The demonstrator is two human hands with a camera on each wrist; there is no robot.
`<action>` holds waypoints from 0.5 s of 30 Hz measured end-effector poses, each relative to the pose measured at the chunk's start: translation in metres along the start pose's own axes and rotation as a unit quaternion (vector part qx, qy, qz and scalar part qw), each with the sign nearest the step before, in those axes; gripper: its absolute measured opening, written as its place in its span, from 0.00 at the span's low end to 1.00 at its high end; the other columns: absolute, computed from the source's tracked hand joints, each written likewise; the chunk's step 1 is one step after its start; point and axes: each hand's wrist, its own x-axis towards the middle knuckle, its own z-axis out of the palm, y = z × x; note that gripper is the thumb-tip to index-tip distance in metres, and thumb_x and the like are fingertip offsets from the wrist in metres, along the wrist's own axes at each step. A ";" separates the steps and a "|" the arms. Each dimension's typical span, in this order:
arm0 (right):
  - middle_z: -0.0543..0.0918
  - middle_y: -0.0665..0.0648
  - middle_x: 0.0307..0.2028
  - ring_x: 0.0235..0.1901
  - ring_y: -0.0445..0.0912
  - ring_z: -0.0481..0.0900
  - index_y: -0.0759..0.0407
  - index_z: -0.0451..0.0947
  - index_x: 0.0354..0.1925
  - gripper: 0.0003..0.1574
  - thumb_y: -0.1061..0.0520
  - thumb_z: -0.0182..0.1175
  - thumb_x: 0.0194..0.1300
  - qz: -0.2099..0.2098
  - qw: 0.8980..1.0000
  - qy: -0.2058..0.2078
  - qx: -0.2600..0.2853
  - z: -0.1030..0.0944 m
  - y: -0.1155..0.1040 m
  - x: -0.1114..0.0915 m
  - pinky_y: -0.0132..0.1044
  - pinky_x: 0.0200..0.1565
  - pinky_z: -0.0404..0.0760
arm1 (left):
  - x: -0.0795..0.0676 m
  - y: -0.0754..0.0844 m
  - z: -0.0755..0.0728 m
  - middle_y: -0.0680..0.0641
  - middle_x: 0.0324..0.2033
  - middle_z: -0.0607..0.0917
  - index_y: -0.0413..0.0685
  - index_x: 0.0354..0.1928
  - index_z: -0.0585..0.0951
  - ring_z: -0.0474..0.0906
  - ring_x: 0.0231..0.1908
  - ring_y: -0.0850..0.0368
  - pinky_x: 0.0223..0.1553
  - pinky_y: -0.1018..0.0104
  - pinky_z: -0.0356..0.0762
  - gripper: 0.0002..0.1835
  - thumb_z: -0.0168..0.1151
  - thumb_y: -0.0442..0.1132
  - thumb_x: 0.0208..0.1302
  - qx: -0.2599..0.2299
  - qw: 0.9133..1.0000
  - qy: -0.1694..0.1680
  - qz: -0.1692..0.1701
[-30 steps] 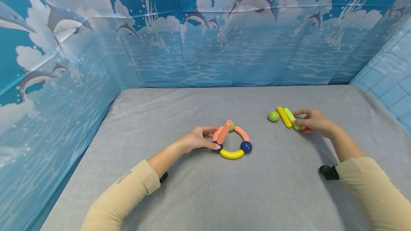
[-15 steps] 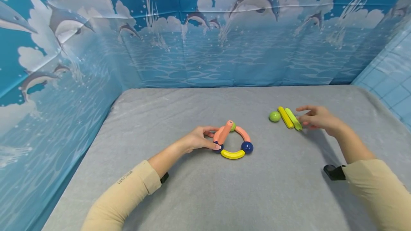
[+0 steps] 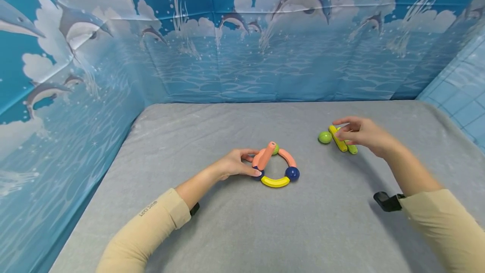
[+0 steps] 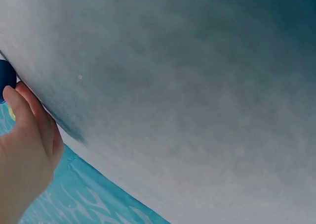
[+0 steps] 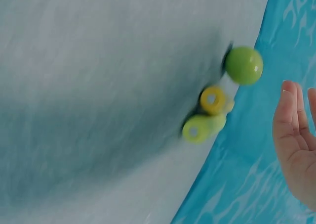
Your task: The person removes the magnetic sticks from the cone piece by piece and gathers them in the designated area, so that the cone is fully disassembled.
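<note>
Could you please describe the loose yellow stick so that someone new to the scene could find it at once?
On the grey-covered table, look to the right of the multicoloured ring, near the right hand. The yellow stick lies there between a green ball and a lime-green stick. Its plain yellow sets it apart from both green neighbours.

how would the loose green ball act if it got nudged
The green ball would probably roll readily, being round. Its glossy highlight suggests a smooth, perhaps slippery surface. The yellow stick beside it might block rolling that way.
</note>
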 end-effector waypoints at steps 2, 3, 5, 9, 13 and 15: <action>0.75 0.62 0.46 0.40 0.45 0.77 0.67 0.60 0.63 0.34 0.52 0.58 0.66 -0.009 1.000 -0.007 0.012 0.006 -0.004 0.001 0.47 0.46 0.75 | 0.000 0.000 0.000 0.46 0.46 0.75 0.52 0.61 0.73 0.72 0.42 0.53 0.36 0.68 0.73 0.36 0.74 0.34 0.47 -0.001 1.000 0.000 -0.001; 0.75 0.61 0.45 0.40 0.45 0.77 0.67 0.61 0.63 0.34 0.52 0.58 0.66 -0.012 1.000 -0.012 0.016 0.009 -0.007 0.002 0.46 0.45 0.76 | 0.000 0.000 0.000 0.46 0.46 0.75 0.52 0.62 0.73 0.72 0.41 0.54 0.36 0.68 0.73 0.36 0.74 0.34 0.47 -0.003 1.000 0.000 -0.002; 0.75 0.62 0.45 0.40 0.46 0.78 0.67 0.61 0.62 0.34 0.52 0.59 0.65 -0.017 0.999 -0.021 0.025 0.016 -0.011 0.004 0.43 0.43 0.77 | 0.000 0.000 0.000 0.46 0.46 0.75 0.53 0.62 0.73 0.73 0.40 0.54 0.35 0.68 0.73 0.36 0.74 0.33 0.46 -0.007 1.000 -0.001 -0.005; 0.75 0.63 0.46 0.43 0.49 0.79 0.67 0.62 0.63 0.37 0.52 0.62 0.63 -0.019 0.998 -0.036 0.040 0.031 -0.022 0.008 0.42 0.44 0.78 | 0.000 -0.001 0.000 0.45 0.46 0.74 0.52 0.62 0.73 0.73 0.39 0.54 0.34 0.69 0.73 0.36 0.74 0.33 0.47 -0.012 1.000 -0.001 -0.005; 0.76 0.65 0.47 0.45 0.55 0.78 0.68 0.63 0.61 0.36 0.54 0.64 0.61 -0.018 0.996 -0.054 0.075 0.049 -0.034 0.010 0.45 0.48 0.76 | 0.001 -0.001 0.000 0.45 0.46 0.74 0.50 0.62 0.72 0.73 0.39 0.55 0.34 0.69 0.74 0.36 0.73 0.32 0.48 -0.012 1.000 0.001 -0.002; 0.76 0.65 0.46 0.46 0.56 0.77 0.69 0.63 0.60 0.35 0.56 0.64 0.60 -0.020 0.992 -0.067 0.101 0.060 -0.041 0.011 0.47 0.49 0.76 | 0.002 -0.001 0.000 0.45 0.46 0.74 0.51 0.62 0.73 0.73 0.39 0.55 0.34 0.69 0.74 0.36 0.73 0.32 0.47 -0.016 1.000 0.000 -0.004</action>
